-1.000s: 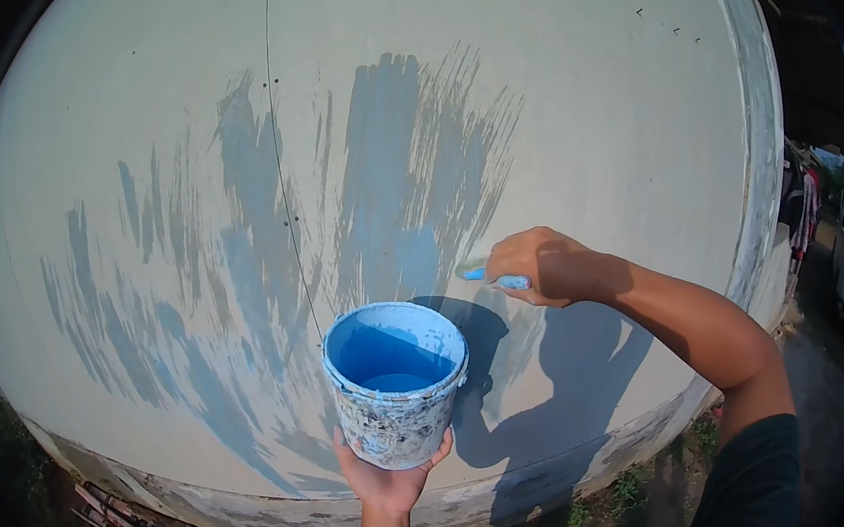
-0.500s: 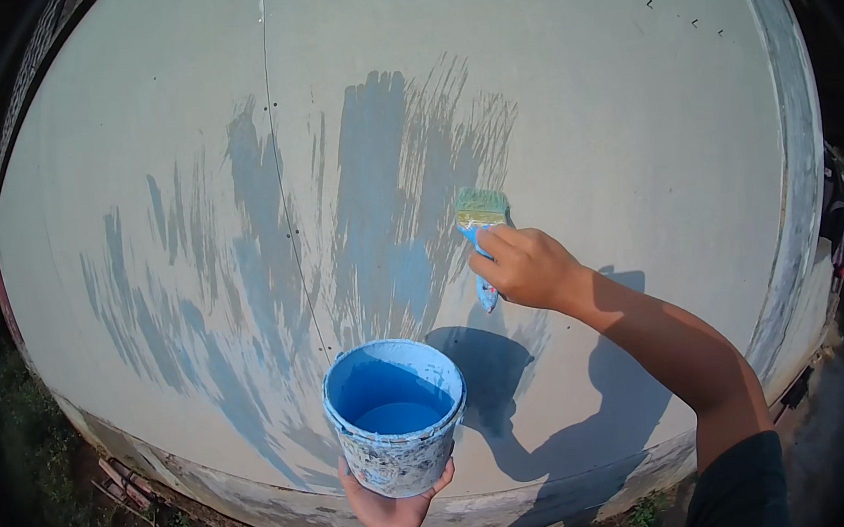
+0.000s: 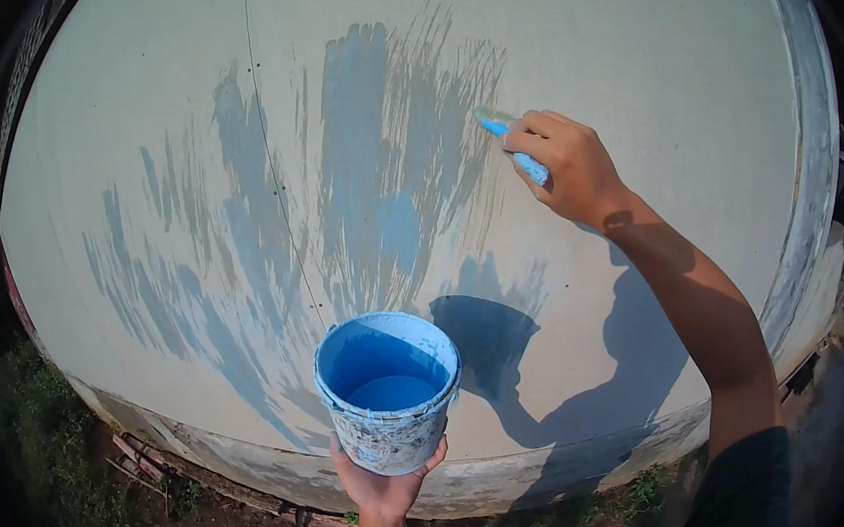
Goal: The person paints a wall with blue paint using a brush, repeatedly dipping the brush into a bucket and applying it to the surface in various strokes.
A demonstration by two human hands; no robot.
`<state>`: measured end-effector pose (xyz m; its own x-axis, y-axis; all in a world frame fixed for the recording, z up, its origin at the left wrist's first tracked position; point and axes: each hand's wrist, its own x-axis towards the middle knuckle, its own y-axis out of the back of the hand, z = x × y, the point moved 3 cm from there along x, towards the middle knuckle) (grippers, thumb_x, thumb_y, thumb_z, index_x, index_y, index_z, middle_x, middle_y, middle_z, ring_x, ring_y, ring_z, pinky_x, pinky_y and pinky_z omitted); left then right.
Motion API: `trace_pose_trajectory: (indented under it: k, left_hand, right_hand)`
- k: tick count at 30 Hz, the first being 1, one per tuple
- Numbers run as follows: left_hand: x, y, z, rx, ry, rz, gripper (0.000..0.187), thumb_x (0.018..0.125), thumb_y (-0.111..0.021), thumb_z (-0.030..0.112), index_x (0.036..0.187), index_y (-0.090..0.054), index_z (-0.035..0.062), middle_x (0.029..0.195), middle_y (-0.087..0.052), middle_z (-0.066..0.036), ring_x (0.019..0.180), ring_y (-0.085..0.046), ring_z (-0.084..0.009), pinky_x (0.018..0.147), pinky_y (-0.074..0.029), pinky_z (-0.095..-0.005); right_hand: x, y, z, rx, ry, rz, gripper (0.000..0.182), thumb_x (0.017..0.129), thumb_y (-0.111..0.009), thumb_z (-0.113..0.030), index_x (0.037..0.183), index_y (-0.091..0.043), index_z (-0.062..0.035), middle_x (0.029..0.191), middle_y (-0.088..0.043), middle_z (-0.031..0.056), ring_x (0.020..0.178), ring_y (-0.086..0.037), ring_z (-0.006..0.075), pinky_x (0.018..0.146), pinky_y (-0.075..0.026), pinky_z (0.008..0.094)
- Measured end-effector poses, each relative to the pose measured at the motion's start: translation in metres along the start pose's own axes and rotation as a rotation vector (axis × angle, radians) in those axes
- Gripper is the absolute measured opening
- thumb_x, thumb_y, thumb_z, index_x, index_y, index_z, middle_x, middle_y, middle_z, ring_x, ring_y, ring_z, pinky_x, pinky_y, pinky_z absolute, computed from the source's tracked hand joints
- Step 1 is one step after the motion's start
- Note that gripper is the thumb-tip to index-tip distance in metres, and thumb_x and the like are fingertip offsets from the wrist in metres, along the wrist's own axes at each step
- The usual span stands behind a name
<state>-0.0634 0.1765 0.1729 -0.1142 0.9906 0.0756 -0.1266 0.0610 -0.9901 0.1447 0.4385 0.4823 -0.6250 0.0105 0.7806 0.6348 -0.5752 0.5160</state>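
My right hand (image 3: 569,163) is closed around the blue handle of a paintbrush (image 3: 494,126). The bristles are at the wall's surface, at the upper right edge of the painted streaks. My left hand (image 3: 386,487) supports a paint-spattered bucket (image 3: 398,446) from below, with its fingers and thumb around the lower sides. Blue paint (image 3: 393,392) lies in the bottom of the bucket. Behind it stands a pale wall (image 3: 651,123) with uneven blue-grey strokes (image 3: 356,139) across its middle and left.
Shadows of the bucket and an arm (image 3: 488,333) fall on the wall. Along its foot run soil and grass (image 3: 56,436), with thin sticks (image 3: 139,469) at the lower left. A seam crosses the wall from top to bottom.
My right hand has moved up and slightly right with the brush, which now tilts more sideways. My left hand and the bucket sit slightly higher in view.
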Motion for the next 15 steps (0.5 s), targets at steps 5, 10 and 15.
trace_pose_trajectory:
  k: [5,10,15]
  left_hand:
    - [0.033,0.017,0.04,-0.075,0.045,0.071,0.104,0.099,-0.039,0.084,0.176,-0.024,0.0165,0.173,-0.033,-0.029,0.148,-0.047,-0.0556,0.11,-0.048,-0.0746]
    - [0.033,0.031,0.026,-0.078,0.044,0.003,0.105,0.098,-0.04,0.085,0.176,-0.024,0.0163,0.174,-0.033,-0.028,0.149,-0.047,-0.0562,0.111,-0.048,-0.0756]
    - [0.035,0.031,0.026,-0.095,0.077,0.02,0.105,0.097,-0.042,0.086,0.176,-0.025,0.0186,0.175,-0.033,-0.026,0.15,-0.046,-0.0544,0.111,-0.048,-0.0751]
  right_hand:
    - [0.004,-0.083,-0.003,-0.081,-0.044,0.138,0.032,0.078,-0.086,-0.002,0.107,-0.073,-0.0077,0.112,-0.074,0.0102,0.101,-0.074,0.0291,0.082,-0.064,0.041]
    - [-0.079,-0.112,-0.085,-0.003,0.234,-0.172,0.029,0.078,-0.087,-0.006,0.102,-0.072,-0.0055,0.106,-0.072,0.0114,0.101,-0.075,0.0285,0.082,-0.065,0.0395]
    - [-0.078,-0.099,-0.088,0.285,0.04,-0.501,0.023,0.083,-0.086,-0.006,0.103,-0.075,-0.0086,0.104,-0.073,0.0097,0.098,-0.075,0.0292,0.083,-0.063,0.0409]
